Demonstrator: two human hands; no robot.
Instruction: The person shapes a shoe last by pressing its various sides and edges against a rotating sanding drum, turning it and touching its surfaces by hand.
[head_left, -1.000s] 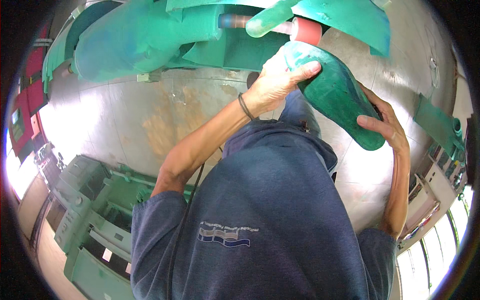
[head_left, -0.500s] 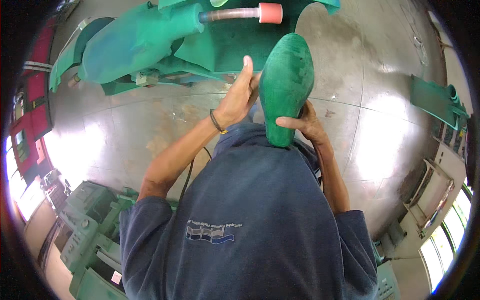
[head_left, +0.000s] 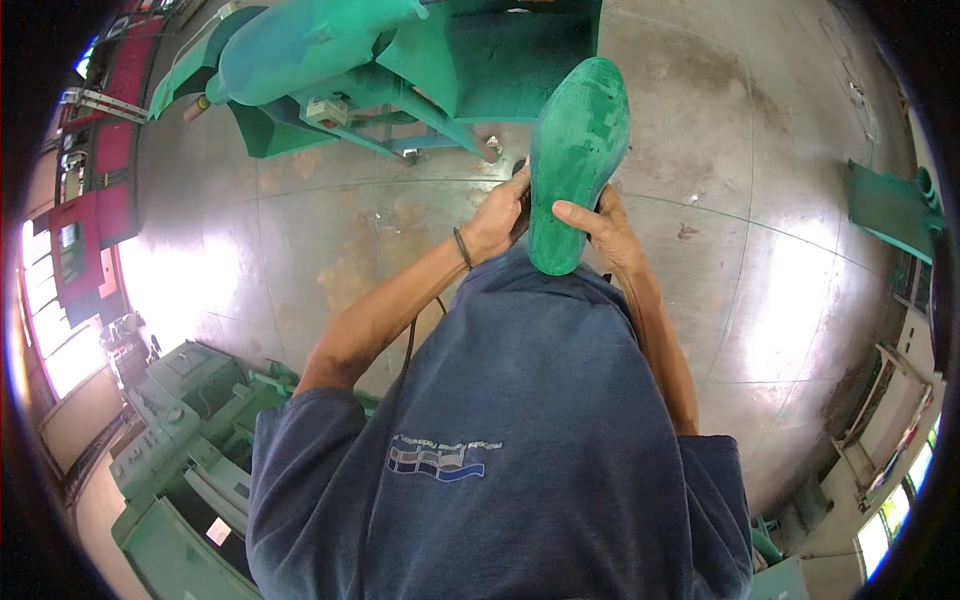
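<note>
A green shoe sole faces up in front of my body, toe end away from me and heel end close to my shirt. Its surface looks brushed, with darker green patches near the toe. My right hand grips the heel half from the right, thumb across the upper face and fingers behind the edge. On the other side, my left hand is closed at the sole's left edge, beside a dark part under it. Most of that dark part and the left fingertips are hidden.
Beyond the sole stands a large green machine with a rounded housing and legs. Another green machine is close on my left. A green metal part juts in at far right. Concrete floor lies between; a dark cord hangs by my left arm.
My left hand has gone from thumb raised to closed at the sole's edge. The sole now shows its face more squarely. My view has shifted, so the far machine sits higher.
</note>
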